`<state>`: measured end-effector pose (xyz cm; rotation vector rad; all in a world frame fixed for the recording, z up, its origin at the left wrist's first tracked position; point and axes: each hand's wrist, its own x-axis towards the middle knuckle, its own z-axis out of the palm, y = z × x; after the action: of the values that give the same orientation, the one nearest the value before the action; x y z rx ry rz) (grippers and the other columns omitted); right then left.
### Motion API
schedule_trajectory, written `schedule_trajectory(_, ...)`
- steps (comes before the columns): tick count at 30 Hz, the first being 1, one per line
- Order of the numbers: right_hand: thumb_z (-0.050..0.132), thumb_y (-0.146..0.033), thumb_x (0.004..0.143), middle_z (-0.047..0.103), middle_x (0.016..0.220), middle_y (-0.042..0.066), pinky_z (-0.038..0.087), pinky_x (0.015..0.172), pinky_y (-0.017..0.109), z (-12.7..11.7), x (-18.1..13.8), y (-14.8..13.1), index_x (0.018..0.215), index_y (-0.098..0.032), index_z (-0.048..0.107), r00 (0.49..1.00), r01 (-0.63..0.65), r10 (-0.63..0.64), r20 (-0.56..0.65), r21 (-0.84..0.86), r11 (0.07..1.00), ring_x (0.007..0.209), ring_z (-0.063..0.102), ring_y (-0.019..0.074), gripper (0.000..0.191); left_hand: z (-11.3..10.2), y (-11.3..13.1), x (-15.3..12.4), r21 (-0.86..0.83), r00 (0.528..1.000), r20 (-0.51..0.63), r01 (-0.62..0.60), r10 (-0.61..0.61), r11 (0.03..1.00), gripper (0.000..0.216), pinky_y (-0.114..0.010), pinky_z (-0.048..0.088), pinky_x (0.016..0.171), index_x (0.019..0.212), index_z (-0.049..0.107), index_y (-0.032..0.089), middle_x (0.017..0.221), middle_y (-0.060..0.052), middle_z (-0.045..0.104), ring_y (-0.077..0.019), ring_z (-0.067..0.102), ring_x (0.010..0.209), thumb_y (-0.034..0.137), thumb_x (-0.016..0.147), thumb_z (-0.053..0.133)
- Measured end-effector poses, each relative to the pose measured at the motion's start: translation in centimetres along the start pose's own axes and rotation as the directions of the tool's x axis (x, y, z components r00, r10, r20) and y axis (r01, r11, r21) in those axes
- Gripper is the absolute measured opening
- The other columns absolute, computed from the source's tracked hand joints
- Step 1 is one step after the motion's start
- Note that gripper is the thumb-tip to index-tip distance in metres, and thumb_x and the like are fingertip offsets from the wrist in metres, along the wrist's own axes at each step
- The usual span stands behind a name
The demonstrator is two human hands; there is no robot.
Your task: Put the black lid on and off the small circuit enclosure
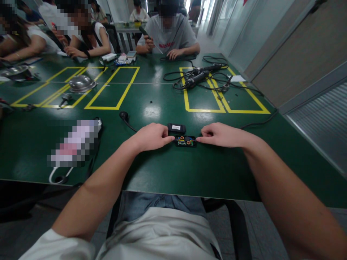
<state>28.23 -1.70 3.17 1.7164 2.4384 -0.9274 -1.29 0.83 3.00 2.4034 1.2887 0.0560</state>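
A small black case half with an exposed circuit board lies on the green table in front of me. My left hand has its fingers curled and its fingertips pinch the left end of this open case. My right hand is curled too, its fingertips pressed against the right end. Just behind the board lies the black cover with a white label, touching neither hand.
A black plug with its cable lies left of the cover. Two black tools with tangled cables sit in the yellow-taped boxes at the back right. A metal bowl is at the back left. Several people sit at the far edge.
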Motion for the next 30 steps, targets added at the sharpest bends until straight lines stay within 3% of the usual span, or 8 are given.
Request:
schedule_trajectory(17,0.062,-0.081,0.091,0.048,0.064,-0.002,0.031,0.063,0.035,0.0,-0.2,0.0,0.065,-0.026,0.050,0.999,0.008,-0.008,-0.032,0.026,1.000,0.064,0.043,0.0170,0.062,-0.1,-0.2,-0.1,-0.052,0.998,-0.050,-0.034,0.031,0.998,0.040,-0.034,0.033,0.064,0.072,0.064,0.022,0.068,-0.003,0.068,-0.0191,0.056,0.063,0.050,0.100,0.065)
schedule_trajectory(23,0.065,-0.086,0.087,0.047,0.063,-0.002,0.032,0.061,0.035,-0.2,0.0,0.2,0.064,-0.026,0.053,0.999,-0.013,0.011,0.033,0.056,0.998,0.062,0.044,0.0170,0.066,0.1,-0.9,0.3,-0.097,0.998,-0.009,-0.069,0.068,0.993,0.040,-0.034,0.035,0.064,0.070,0.063,0.022,0.067,-0.001,0.065,-0.0185,0.056,0.063,0.049,0.099,0.068)
schedule_trajectory(30,0.067,-0.090,0.084,0.047,0.063,-0.003,0.032,0.060,0.034,-0.3,0.2,0.7,0.064,-0.026,0.055,0.998,-0.027,0.022,0.059,0.085,0.996,0.062,0.043,0.0165,0.069,0.3,-1.8,0.8,-0.085,0.981,-0.131,-0.155,0.143,0.984,0.035,-0.039,0.052,0.084,0.071,0.068,0.021,0.095,-0.007,0.067,-0.0246,0.066,0.088,0.046,0.093,0.080)
